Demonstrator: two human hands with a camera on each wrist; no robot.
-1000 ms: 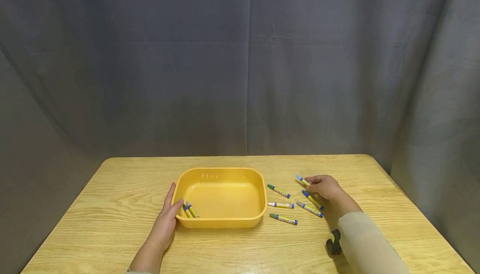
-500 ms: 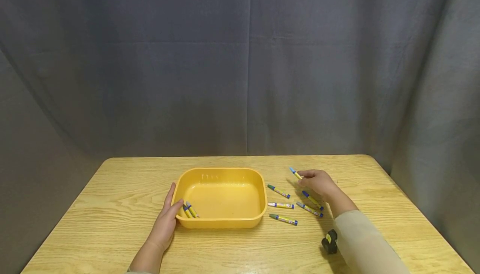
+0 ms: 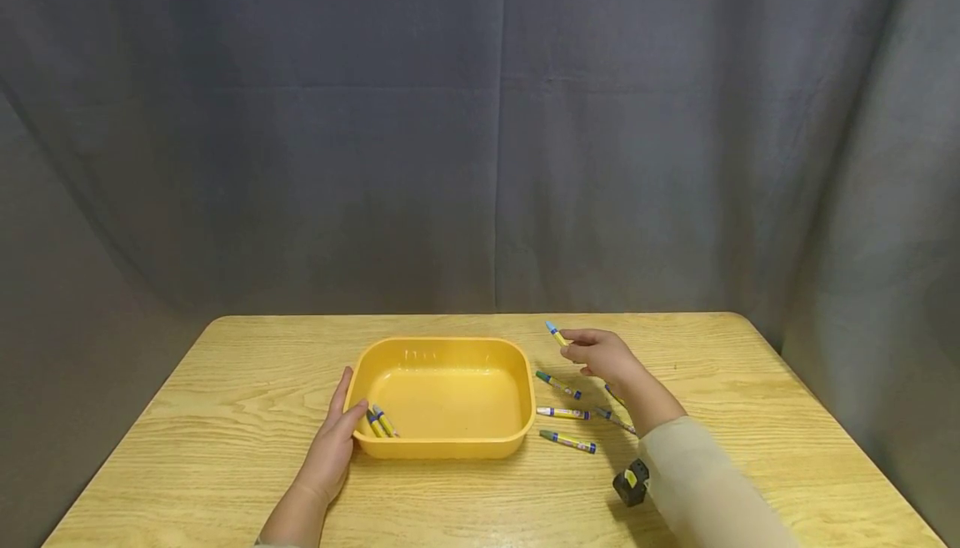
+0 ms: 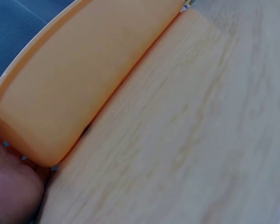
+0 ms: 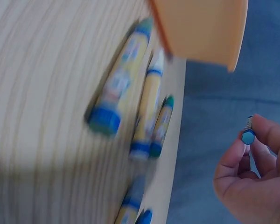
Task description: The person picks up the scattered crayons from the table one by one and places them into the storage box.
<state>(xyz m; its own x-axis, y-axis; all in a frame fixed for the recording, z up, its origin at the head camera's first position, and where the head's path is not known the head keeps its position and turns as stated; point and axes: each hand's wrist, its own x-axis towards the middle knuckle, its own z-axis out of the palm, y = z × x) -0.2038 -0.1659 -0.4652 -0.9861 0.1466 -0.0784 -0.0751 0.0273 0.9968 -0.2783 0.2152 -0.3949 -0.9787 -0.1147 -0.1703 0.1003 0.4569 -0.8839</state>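
A yellow plastic tray (image 3: 442, 448) stands on the table. My left hand (image 3: 327, 452) holds its left end, thumb over the rim and fingers along the outer wall. Inside, by that thumb, lie two crayons (image 3: 386, 423). Above the table, right of the tray's far corner, my right hand (image 3: 603, 356) pinches a light blue crayon (image 3: 556, 334) between thumb and fingertips. In the right wrist view, the blue end of that crayon (image 5: 248, 136) faces the camera. Several crayons lie right of the tray, among them a dark green one (image 3: 558, 384) and a white one (image 3: 563, 413).
An olive-green crayon (image 3: 567, 441) lies nearest the table's front. Two more crayons (image 3: 617, 420) are partly hidden beneath my right forearm. A black device (image 3: 632, 482) sits at the right wrist. A grey curtain (image 3: 480, 131) hangs behind the wooden table (image 3: 247, 381).
My right hand has lifted the light blue crayon off the table and carried it leftward, toward the tray. My left hand and the tray have stayed where they were.
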